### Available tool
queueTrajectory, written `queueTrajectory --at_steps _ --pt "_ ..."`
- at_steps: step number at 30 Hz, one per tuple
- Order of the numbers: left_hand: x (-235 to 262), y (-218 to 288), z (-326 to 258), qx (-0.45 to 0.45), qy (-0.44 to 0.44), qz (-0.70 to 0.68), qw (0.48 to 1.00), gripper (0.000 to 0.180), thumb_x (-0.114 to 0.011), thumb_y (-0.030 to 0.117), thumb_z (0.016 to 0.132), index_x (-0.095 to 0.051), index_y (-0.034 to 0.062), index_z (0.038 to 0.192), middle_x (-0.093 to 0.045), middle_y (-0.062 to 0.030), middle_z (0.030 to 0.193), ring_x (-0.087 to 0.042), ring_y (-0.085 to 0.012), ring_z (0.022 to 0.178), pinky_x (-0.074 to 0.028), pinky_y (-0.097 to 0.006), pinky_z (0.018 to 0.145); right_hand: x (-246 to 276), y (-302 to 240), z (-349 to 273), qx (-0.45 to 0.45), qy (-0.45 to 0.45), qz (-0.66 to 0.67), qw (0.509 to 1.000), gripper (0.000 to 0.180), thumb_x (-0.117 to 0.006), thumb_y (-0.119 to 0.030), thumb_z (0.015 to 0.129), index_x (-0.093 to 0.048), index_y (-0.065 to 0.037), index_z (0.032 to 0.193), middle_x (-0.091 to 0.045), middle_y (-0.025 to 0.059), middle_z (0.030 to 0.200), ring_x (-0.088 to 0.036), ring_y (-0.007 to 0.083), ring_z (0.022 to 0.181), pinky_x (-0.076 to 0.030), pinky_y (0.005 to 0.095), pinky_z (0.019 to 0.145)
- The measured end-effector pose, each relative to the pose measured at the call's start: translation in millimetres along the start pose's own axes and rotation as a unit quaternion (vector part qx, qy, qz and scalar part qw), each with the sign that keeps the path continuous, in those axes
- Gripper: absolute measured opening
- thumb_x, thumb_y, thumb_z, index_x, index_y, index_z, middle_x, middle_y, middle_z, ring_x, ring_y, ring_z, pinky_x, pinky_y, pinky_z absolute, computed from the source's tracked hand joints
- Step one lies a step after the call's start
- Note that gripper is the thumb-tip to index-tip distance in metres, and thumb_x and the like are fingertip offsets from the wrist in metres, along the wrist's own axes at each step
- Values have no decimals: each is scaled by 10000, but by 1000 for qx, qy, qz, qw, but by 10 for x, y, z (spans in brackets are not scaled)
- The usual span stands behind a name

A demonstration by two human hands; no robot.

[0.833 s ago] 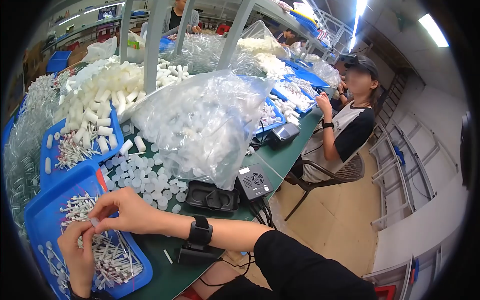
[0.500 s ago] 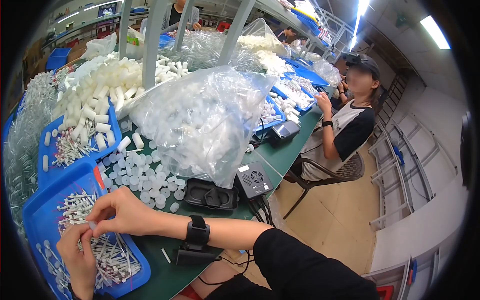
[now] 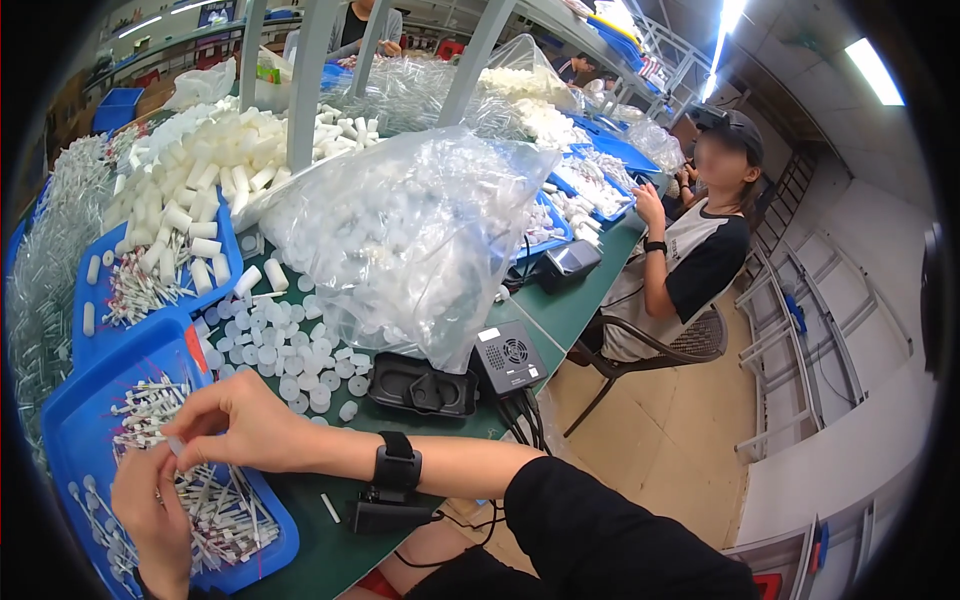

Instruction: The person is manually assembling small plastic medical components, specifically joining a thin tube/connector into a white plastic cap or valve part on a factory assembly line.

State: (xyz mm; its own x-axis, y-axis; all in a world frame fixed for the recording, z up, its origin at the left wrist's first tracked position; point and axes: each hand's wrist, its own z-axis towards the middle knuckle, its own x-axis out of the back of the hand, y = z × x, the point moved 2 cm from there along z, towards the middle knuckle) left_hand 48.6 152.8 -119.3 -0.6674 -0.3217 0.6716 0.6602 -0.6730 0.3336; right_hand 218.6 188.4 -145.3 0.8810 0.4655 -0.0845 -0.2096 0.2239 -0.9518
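Note:
Over the near blue tray (image 3: 75,400) my two hands meet. My right hand (image 3: 250,425) pinches a small translucent plastic cap (image 3: 176,445) between thumb and fingers. Right beside it is my left hand (image 3: 150,510), its fingers closed against the cap; whatever else it grips is hidden behind them. Beneath my hands lie many thin white sticks (image 3: 235,530) with reddish thin ends. Along the tray's left side, several sticks with round translucent caps (image 3: 105,520) on them lie together.
Loose translucent caps (image 3: 290,350) are spread beside a big clear bag (image 3: 400,230). Beyond the tray, another blue tray (image 3: 95,325) holds white foam cylinders (image 3: 205,247). A black box with a fan (image 3: 508,355) and a black case (image 3: 422,385) stand near the table edge. A co-worker (image 3: 700,240) sits at right.
My hands stay together over the tray, and the pinched cap has shifted slightly up and left. The co-worker at right has moved a little.

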Motion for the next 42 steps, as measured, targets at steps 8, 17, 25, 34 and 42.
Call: queueTrajectory --at_steps 8,17,25,34,42 --pt "-6 -131 17 82 -30 -76 993 78 -603 -53 810 -596 -18 879 -586 -133 758 -573 -267 677 -426 -329 605 15 85 28 0 25 50 998 258 -741 -16 775 -663 59 1008 -694 109 918 -671 122 845 -541 251 774" --pt "2 -30 25 -12 -24 -20 999 114 -577 -99 759 -573 -24 846 -530 -136 715 -501 -297 632 -370 -371 556 -19 62 -1 -8 15 65 998 225 -718 21 772 -669 75 985 -706 123 861 -686 138 815 -546 247 764" --pt "5 4 27 -34 -26 -5 999 123 -566 -111 753 -562 -28 844 -530 -135 713 -492 -301 632 -357 -378 550 -17 80 -7 3 11 53 999 219 -715 36 768 -673 75 979 -704 127 869 -686 139 814 -553 249 758" --pt "25 -85 11 34 9 52 998 72 -568 -43 832 -569 -13 897 -573 -151 765 -531 -334 697 -400 -381 628 253 -27 112 140 170 -230 948 376 -764 -211 742 -628 -18 1035 -665 111 934 -652 202 871 -496 313 784" --pt "6 -326 15 72 -56 181 979 67 -616 138 828 -588 78 823 -582 -105 649 -579 -307 662 -402 -418 650 878 198 89 -20 227 -652 723 246 -630 -198 806 -637 29 901 -606 222 957 -595 377 914 -485 449 823"
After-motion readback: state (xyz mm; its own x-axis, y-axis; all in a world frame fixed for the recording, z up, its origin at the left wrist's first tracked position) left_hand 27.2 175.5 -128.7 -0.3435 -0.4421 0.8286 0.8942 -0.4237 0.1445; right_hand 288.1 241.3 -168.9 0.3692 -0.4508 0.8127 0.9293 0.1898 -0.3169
